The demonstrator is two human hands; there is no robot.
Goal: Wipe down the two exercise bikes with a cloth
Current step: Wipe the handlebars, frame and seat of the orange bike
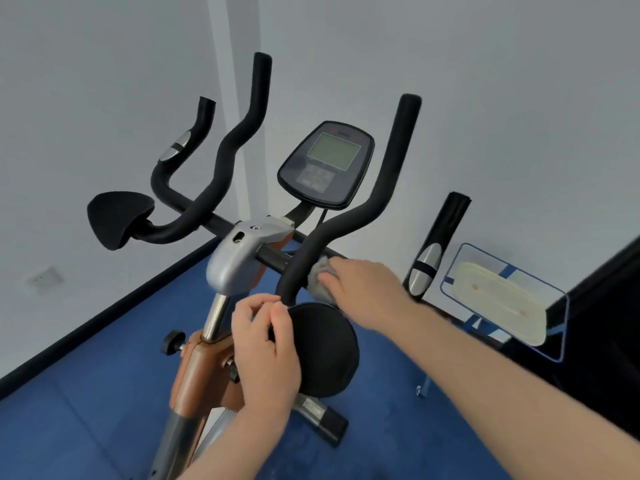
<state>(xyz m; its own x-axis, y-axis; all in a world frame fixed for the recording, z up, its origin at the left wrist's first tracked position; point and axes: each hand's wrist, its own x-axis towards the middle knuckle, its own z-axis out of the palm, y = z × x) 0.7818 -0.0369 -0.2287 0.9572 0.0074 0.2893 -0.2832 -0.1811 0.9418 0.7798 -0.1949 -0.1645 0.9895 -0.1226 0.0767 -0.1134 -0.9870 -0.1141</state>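
An exercise bike (239,258) with a grey-and-brown frame and black foam handlebars fills the middle of the head view. Its console (327,162) stands tilted behind the bars. My right hand (363,289) holds a grey cloth (320,275) pressed against the lower bend of the right foam handlebar (349,220). My left hand (266,344) grips the left edge of the round black elbow pad (325,351) below that bar. A second elbow pad (117,216) sits at the left. Only one bike is in view.
White walls meet in a corner behind the bike, with a black skirting along the blue floor (86,410). A blue-framed stand holding a cream pad (502,303) stands at the right, next to a dark object at the right edge. The bike's front foot (322,417) rests on the floor.
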